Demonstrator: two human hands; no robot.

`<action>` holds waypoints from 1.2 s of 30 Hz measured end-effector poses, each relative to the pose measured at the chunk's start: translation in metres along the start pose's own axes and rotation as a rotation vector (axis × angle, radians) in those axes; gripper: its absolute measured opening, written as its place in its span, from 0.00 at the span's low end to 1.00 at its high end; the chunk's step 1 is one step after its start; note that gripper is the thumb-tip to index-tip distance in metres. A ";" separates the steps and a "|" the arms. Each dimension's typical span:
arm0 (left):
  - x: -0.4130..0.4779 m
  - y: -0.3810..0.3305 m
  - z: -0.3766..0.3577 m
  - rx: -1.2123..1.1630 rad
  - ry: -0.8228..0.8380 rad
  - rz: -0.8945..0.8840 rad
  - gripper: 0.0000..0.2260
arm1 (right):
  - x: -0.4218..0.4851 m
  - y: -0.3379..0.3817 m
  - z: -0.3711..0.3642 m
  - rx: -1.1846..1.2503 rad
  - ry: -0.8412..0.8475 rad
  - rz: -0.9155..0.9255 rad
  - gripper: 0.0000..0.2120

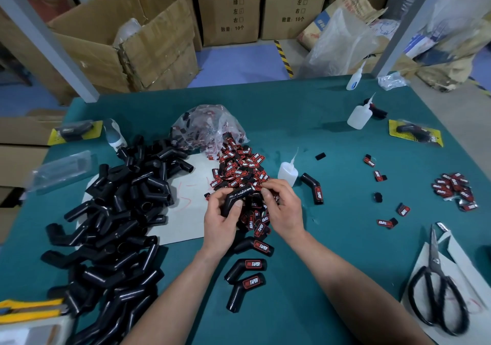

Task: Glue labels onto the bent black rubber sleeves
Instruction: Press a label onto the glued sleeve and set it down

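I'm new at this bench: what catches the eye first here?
A big heap of bare black bent sleeves sprawls over the left side of the table, beside a red-and-black label pile spilling from a plastic bag at the centre. In front of it, the left hand grips one sleeve while the right hand has its fingertips at the sleeve's far end. Large black scissors lie at the lower right.

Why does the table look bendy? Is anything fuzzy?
Head view: the wide lens bends the green table and grey posts; the left hand and its black sleeve look sharp; the plastic pack far left is blurry; shadows are soft.
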State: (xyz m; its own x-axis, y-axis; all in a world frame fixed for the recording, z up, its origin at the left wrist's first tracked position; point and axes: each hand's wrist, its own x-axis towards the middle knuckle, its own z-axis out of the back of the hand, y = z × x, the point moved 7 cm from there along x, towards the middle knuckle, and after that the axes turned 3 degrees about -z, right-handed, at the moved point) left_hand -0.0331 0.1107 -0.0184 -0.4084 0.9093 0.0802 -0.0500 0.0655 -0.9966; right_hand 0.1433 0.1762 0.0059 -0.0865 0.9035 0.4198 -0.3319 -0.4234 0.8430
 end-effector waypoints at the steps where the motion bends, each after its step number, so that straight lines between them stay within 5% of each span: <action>1: -0.001 0.000 0.000 -0.002 -0.002 0.003 0.12 | 0.000 0.001 0.000 0.002 -0.004 0.010 0.07; 36: -0.003 -0.003 -0.002 0.010 0.020 -0.019 0.14 | -0.005 0.016 0.005 0.101 -0.028 0.151 0.07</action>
State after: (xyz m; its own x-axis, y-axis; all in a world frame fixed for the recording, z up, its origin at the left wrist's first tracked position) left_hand -0.0301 0.1090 -0.0161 -0.3891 0.9159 0.0991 -0.0669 0.0792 -0.9946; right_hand 0.1434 0.1646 0.0190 -0.1011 0.8277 0.5520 -0.2206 -0.5597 0.7988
